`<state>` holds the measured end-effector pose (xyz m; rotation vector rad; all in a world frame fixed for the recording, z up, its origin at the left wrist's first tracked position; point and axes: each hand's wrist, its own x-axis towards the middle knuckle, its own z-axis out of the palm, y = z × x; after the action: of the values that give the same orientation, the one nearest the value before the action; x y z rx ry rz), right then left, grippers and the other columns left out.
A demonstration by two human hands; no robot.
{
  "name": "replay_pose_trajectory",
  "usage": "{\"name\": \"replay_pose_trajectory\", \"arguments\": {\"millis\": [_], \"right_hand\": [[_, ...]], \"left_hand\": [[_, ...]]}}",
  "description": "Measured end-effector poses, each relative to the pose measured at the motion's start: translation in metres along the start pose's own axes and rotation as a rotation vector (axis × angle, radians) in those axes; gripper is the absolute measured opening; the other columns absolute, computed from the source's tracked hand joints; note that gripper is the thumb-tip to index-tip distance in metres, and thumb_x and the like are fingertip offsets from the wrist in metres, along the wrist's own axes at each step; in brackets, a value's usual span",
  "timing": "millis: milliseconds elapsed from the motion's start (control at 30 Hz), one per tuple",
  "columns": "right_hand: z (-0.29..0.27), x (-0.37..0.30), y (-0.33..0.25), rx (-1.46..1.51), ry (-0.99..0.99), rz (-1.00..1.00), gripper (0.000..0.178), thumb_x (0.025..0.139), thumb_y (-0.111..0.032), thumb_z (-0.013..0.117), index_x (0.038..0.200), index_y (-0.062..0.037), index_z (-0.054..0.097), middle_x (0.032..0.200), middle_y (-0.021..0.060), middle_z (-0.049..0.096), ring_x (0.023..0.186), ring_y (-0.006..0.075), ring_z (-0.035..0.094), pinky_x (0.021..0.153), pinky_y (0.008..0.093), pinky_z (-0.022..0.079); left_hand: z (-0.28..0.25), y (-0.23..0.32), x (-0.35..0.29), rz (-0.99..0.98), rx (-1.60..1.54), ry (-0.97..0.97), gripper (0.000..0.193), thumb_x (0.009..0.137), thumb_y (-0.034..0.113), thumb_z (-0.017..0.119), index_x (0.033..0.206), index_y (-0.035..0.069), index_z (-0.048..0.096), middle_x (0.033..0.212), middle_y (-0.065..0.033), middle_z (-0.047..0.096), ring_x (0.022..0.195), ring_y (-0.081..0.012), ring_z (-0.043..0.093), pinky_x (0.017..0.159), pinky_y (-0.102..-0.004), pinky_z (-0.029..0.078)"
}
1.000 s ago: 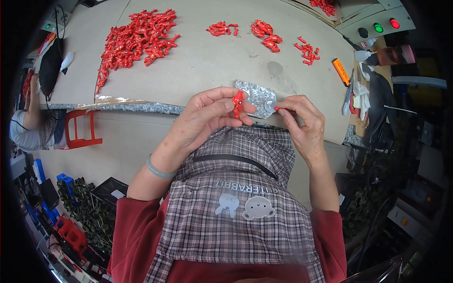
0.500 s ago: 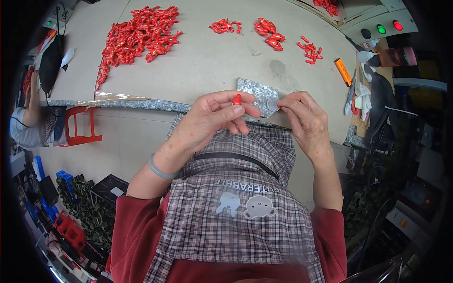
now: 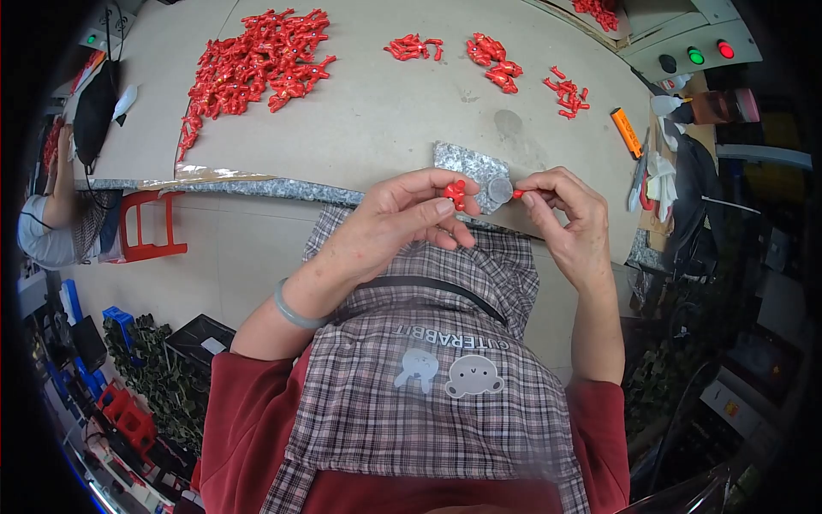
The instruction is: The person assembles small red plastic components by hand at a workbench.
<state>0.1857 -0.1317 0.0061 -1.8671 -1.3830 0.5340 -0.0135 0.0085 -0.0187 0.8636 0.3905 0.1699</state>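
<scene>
Between thumb and forefinger, my left hand (image 3: 419, 210) pinches a small red plastic figure (image 3: 455, 195). My right hand (image 3: 569, 210) grips a tiny red part (image 3: 518, 194) in its fingertips, a short way right of the figure and apart from it. A round, clear shallow dish (image 3: 499, 190) sits between the two hands, on a speckled grey patch (image 3: 462, 158) at the table's near edge. What the dish holds is too small to make out.
On the table (image 3: 377, 111) lie a large heap of red figures (image 3: 257, 60) and smaller groups of red parts (image 3: 413, 47), red bodies (image 3: 495, 62) and little red pieces (image 3: 565, 92). At right are an orange cutter (image 3: 626, 133) and tissues (image 3: 660, 176). Another person (image 3: 51, 214) sits far left.
The figure in my left hand has turned and shows more of its body. My right hand has drawn slightly right, with the tiny red part now clear of the dish's edge.
</scene>
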Motion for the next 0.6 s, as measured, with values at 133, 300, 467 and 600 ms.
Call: {"name": "replay_pose_trajectory", "arguments": {"millis": [133, 300, 467, 600], "right_hand": [[0.004, -0.007, -0.002, 0.458, 0.027, 0.249, 0.014, 0.092, 0.000, 0.063, 0.105, 0.0042, 0.067, 0.088, 0.0049, 0.067, 0.074, 0.0091, 0.062, 0.066, 0.0220, 0.050], [0.009, -0.011, -0.005, 0.672, 0.028, 0.304, 0.014, 0.093, 0.000, 0.063, 0.106, 0.0029, 0.067, 0.093, 0.0060, 0.069, 0.078, 0.0081, 0.065, 0.069, 0.0202, 0.054], [0.022, -0.015, -0.018, 0.686, 0.098, 0.222, 0.011, 0.089, 0.004, 0.065, 0.100, 0.0021, 0.067, 0.091, 0.0057, 0.070, 0.079, 0.0093, 0.067, 0.070, 0.0209, 0.054], [0.033, -0.014, -0.025, 0.650, 0.146, 0.163, 0.008, 0.087, 0.005, 0.067, 0.095, 0.0018, 0.067, 0.090, 0.0058, 0.070, 0.078, 0.0095, 0.068, 0.070, 0.0215, 0.055]], "left_hand": [[0.001, -0.001, 0.001, 0.013, 0.143, -0.006, 0.029, 0.100, 0.012, 0.055, 0.125, -0.001, 0.059, 0.111, -0.0140, 0.068, 0.087, -0.0148, 0.068, 0.074, -0.0235, 0.054], [0.006, -0.004, 0.002, 0.083, 0.160, 0.049, 0.028, 0.097, 0.009, 0.058, 0.123, -0.001, 0.061, 0.117, -0.0163, 0.068, 0.088, -0.0154, 0.069, 0.075, -0.0239, 0.054], [0.009, -0.010, 0.001, 0.164, 0.159, 0.069, 0.029, 0.096, 0.004, 0.060, 0.124, -0.003, 0.060, 0.117, -0.0169, 0.068, 0.098, -0.0201, 0.069, 0.085, -0.0289, 0.056], [0.009, -0.012, 0.000, 0.212, 0.150, 0.046, 0.031, 0.095, -0.001, 0.058, 0.126, -0.006, 0.058, 0.120, -0.0150, 0.065, 0.106, -0.0204, 0.066, 0.093, -0.0300, 0.055]]}}
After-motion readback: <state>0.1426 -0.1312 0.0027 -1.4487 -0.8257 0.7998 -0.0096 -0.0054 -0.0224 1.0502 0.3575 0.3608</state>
